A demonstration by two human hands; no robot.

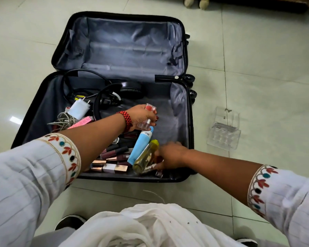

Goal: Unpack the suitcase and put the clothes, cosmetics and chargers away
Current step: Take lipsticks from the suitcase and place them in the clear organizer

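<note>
Clear bottle [144, 124] in left fingers [152, 114], over suitcase [169, 127]

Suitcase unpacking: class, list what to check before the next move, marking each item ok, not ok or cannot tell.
1. Suitcase lies fully open: ok.
2. Left hand grips bottles: ok.
3. Right hand has hold of something: cannot tell, blurred.
4. Organizer stands on the floor beside the suitcase: ok.
5. Charger taken out: not ok, it lies inside.
6. Lipsticks taken out: not ok.
</note>
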